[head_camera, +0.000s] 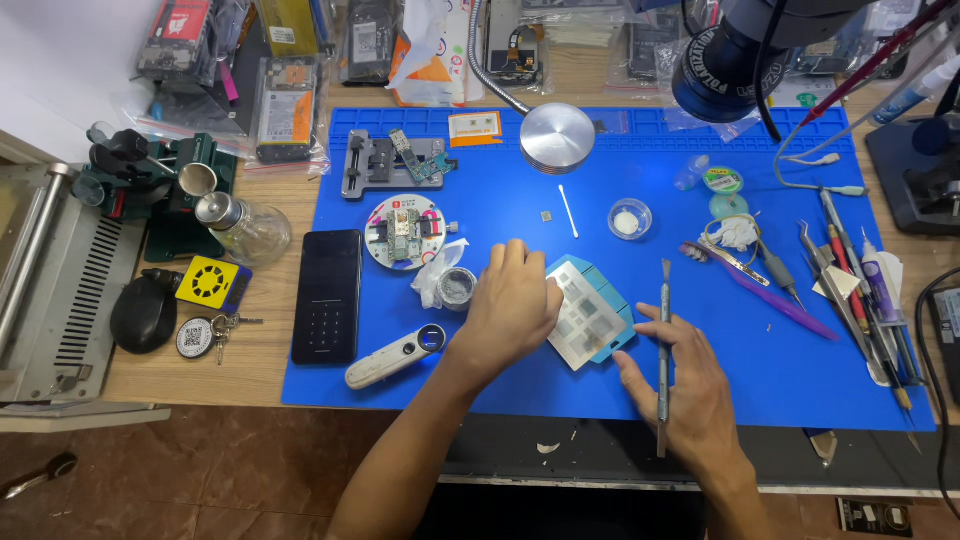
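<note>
Your left hand (512, 310) lies flat on the left end of the light-blue stencil holder (590, 310), fingers (525, 262) together, pressing rather than gripping. The holder sits on the blue mat (780, 380) near its front edge, about mid-width, turned diagonally: long axis runs from back-left to front-right.

Your right hand (690, 390) is just right of the holder, fingers closed around a thin metal spatula (663, 350). The spatula's long axis runs nearly straight front-to-back, tip toward the back of the counter, handle end past the mat's front edge. The holder lies left of the blade, near but apart; your right index fingertip touches or almost touches the holder's front-right corner, can't tell which.

Left hand is the one on the holder; right hand is the tool hand, nearest its right side.

Hard to read: the left hand hides the holder's left end, and the stencil pattern on top is too fine to make out. A small chip (546, 215) and a white swab (568, 210) lie further back on the mat, well apart from both hands.
</note>
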